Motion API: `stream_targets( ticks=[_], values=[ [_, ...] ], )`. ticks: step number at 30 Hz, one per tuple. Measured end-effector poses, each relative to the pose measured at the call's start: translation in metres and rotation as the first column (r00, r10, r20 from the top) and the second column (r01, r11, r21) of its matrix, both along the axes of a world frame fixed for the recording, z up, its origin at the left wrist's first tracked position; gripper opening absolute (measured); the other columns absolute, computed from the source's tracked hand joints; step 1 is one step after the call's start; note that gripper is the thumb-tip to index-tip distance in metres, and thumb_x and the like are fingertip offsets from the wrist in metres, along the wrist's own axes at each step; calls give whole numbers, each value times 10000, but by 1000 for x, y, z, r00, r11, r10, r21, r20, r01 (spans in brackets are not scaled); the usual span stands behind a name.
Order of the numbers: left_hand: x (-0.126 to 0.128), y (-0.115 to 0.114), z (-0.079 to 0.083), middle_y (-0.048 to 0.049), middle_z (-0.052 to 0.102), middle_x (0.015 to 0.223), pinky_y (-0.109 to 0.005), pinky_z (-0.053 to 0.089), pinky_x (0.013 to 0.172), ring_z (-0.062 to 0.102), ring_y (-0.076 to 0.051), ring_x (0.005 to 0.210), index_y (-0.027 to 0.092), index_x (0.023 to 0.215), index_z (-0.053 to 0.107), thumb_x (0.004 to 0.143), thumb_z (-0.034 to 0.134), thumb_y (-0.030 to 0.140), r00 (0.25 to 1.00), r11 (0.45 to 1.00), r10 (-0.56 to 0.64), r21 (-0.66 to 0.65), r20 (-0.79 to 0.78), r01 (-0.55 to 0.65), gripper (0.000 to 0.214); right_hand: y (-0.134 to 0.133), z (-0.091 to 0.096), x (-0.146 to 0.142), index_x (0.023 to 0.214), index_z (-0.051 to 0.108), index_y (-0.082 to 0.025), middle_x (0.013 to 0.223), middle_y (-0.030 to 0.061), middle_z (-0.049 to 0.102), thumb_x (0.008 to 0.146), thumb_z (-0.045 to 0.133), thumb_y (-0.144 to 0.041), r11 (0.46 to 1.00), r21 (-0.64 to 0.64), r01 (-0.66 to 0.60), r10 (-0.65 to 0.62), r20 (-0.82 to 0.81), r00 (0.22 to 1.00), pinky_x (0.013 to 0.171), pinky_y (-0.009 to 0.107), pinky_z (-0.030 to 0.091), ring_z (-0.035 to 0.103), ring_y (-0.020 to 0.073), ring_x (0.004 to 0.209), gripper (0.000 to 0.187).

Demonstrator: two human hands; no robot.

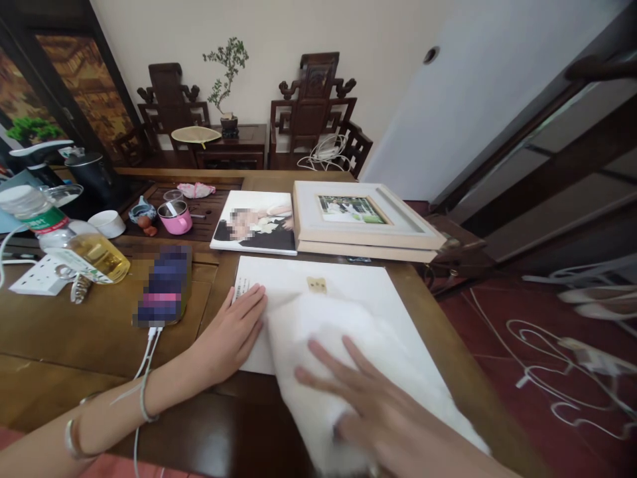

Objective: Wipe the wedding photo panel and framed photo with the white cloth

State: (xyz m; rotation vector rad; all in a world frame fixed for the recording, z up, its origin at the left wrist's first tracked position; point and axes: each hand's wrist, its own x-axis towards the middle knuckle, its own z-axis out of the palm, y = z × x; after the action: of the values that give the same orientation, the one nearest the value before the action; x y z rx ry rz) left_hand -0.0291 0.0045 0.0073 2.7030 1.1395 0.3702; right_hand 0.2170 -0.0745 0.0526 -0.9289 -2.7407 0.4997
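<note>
Left hand (239,335), fingers narrow, rests on white panel (361,279); right hand (361,395), fingers wide, presses cloth (326,317) at five o'clock; work seems unfinished.

We wore two bangles on our left forearm (174,374), which was bare around them. The one nearer the hand was a pale, slender ring (144,398) with a rounded edge; the other, nearer the elbow, was a broader silvery band (71,439) with a smooth gleam. Our left hand (243,323) had slim, tapering fingers. Our right forearm (428,441) was bare where it showed, and our right hand (361,388) was blurred, which softened its fingers' outlines and hid finer details.
</note>
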Motion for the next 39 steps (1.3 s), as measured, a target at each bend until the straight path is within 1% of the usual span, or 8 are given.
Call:
stream_targets(
  ticks=[5,11,15,20,24,29,34,39],
  values=[
    [0,0,0,-193,415,1442,-565,226,1121,304,-267,1388,67,1365,398,980,318,178,1000,1000,-10,5,-17,10,409,-4,23,21,839,637,-232,1350,11,546,638,440,-13,996,-49,-78,76,-31,997,1125,432,272,363,235,1332,357],
    [-1,-1,-3,-149,375,1478,-545,176,1145,279,-246,1401,139,1415,339,981,333,208,997,997,33,-76,70,-27,440,53,-8,24,1001,633,-165,1480,94,365,596,393,19,960,37,278,-281,99,955,1090,591,268,166,315,1391,505],
    [0,-1,-1,-117,303,1520,-493,170,1161,244,-229,1414,189,1476,220,988,319,229,952,984,112,-164,284,-66,500,76,-17,-7,1080,634,-109,1475,148,367,605,434,16,933,89,349,-360,182,915,1071,678,186,118,391,1393,531],
    [1,-2,6,-56,175,1570,-403,167,1174,157,-201,1438,225,1499,155,1005,299,266,851,978,194,-164,488,-129,517,58,-14,-42,962,686,-147,1508,99,319,589,465,-23,997,18,73,-74,122,990,1091,671,27,63,379,1405,452],
    [0,-4,10,-30,191,1567,-391,155,1180,174,-196,1435,237,1493,190,1012,278,295,831,980,187,-160,523,-120,493,31,-2,-36,847,675,-188,1460,27,424,585,465,-35,976,-110,-189,193,24,981,1145,553,-21,104,277,1422,369],
    [0,-5,7,-64,295,1529,-417,194,1171,232,-200,1419,202,1458,295,1012,256,316,897,979,160,-186,413,-89,463,21,18,-3,779,647,-215,1367,13,541,503,415,6,984,-169,-62,73,60,996,1159,450,190,325,223,1365,423],
    [0,-4,0,-93,357,1497,-521,162,1156,253,-224,1412,192,1423,348,999,292,252,988,993,55,-114,145,-38,432,59,17,12,822,607,-186,1112,150,657,534,383,6,980,-8,200,-199,46,979,971,532,420,505,324,1214,412],
    [0,-3,1,-111,378,1483,-566,171,1138,270,-252,1404,188,1429,329,979,345,215,1000,999,-2,-41,22,3,452,105,9,-17,740,501,-222,703,4,597,600,354,-13,983,-62,170,-177,-129,976,901,472,439,595,227,748,292]
  ],
)
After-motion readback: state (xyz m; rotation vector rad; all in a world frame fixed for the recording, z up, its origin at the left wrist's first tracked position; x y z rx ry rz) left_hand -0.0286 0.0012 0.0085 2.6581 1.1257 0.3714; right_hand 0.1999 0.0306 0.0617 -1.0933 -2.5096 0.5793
